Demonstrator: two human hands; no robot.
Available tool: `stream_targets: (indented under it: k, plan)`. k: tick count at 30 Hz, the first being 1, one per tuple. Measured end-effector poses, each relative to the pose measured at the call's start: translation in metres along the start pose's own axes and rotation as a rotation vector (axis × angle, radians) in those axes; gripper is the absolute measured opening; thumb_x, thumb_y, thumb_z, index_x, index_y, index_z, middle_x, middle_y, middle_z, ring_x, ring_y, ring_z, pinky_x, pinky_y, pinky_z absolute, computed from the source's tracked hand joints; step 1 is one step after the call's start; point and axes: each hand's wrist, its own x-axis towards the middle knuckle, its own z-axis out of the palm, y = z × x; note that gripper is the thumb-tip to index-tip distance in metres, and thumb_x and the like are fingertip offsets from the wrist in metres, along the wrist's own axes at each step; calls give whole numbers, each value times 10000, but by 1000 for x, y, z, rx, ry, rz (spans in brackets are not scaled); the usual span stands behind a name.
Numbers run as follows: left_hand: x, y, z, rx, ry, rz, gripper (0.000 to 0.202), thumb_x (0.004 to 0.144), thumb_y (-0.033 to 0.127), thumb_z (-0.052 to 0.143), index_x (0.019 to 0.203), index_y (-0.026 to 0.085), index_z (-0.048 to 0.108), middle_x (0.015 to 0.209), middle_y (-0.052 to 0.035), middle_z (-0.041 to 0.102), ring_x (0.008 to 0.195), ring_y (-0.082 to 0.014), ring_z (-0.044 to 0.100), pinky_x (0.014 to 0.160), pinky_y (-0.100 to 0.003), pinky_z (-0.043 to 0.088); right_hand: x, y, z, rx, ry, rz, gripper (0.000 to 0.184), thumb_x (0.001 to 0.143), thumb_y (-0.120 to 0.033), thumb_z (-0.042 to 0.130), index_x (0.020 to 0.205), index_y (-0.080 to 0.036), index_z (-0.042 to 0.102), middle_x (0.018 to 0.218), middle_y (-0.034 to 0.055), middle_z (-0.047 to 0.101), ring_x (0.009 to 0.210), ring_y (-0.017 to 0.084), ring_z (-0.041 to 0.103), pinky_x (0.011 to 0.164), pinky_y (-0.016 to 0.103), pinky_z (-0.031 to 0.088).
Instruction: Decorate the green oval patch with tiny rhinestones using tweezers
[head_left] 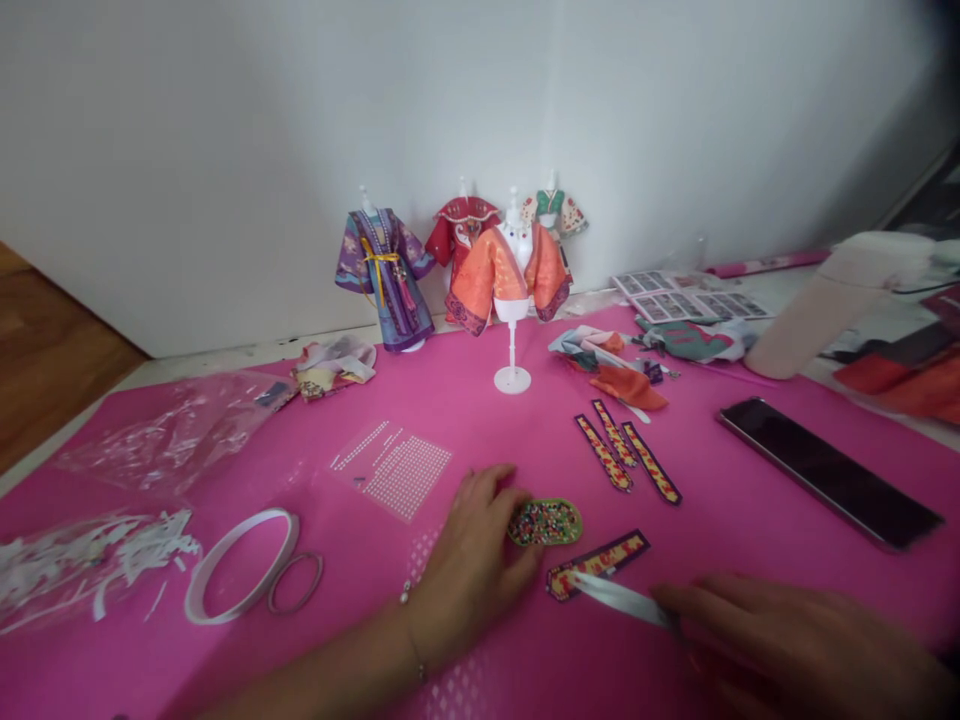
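My left hand (pixel 472 560) rests on the pink mat (pixel 480 420), fingers curled, its fingertips on the left edge of a small oval patterned piece (pixel 546 522). My right hand (pixel 780 640) is low at the right and blurred; it pinches a white strip (pixel 619 597) whose tip lies over a short patterned paper band (pixel 598 563). Three more patterned bands (pixel 626 458) lie just beyond. A white doll stand with an orange robe (pixel 507 275) is upright at the middle back.
Three other dressed doll stands (pixel 384 270) line the wall. Two tape rings (pixel 244 565), a sheet of sticker dots (pixel 394 468), plastic bags with white scraps (pixel 97 560), fabric pieces (pixel 615 370), a dark phone (pixel 829 470), printed sheets (pixel 690 297) and a pale bottle (pixel 832 300) lie around.
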Motion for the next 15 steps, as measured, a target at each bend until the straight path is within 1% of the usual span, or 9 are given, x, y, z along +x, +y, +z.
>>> stream_targets:
  k: [3, 5, 8, 10, 13, 15]
  plan:
    - [2, 2, -1, -25, -6, -12, 305, 1038, 244, 829, 1328, 235, 733, 1605, -204, 702, 1562, -411, 670, 1285, -690, 612, 5, -4, -7, -27, 43, -31, 429, 988, -122, 551, 1262, -324, 812, 1035, 38, 908, 734, 258, 874, 525, 327, 627]
    - [3, 2, -2, -39, -1, -6, 282, 1031, 249, 845, 1288, 225, 731, 1577, -206, 705, 1529, -409, 681, 1248, -663, 636, 10, -7, -13, -29, 50, -38, 456, 974, -98, 520, 1257, -303, 812, 1039, 37, 914, 743, 252, 884, 500, 314, 618]
    - [4, 0, -2, -43, 22, 22, 276, 1036, 268, 861, 1270, 212, 727, 1538, -207, 715, 1470, -406, 698, 1206, -646, 648, 15, -9, -22, -27, 56, -31, 471, 978, -72, 486, 1246, -284, 811, 1035, 33, 917, 740, 238, 889, 483, 299, 609]
    - [6, -2, -1, -47, 49, 67, 283, 1041, 305, 880, 1261, 216, 727, 1447, -182, 757, 1398, -398, 722, 1177, -641, 652, 19, -9, -28, -15, 66, -52, 455, 990, -77, 482, 1232, -279, 809, 1044, 32, 921, 732, 229, 888, 485, 289, 609]
    - [8, -3, 0, -59, 82, 135, 294, 1056, 381, 900, 1233, 227, 722, 1256, -121, 810, 1265, -374, 751, 1139, -619, 648, 23, -8, -34, 2, 75, -86, 402, 1020, -114, 498, 1220, -277, 805, 1030, 18, 920, 704, 209, 878, 489, 267, 608]
    - [9, -3, 1, -56, 105, 153, 301, 1062, 417, 905, 1204, 231, 715, 1164, -93, 813, 1196, -360, 755, 1086, -581, 653, 25, -7, -35, -9, 81, -60, 366, 1065, -148, 506, 1240, -280, 799, 1047, 19, 921, 718, 204, 879, 524, 258, 623]
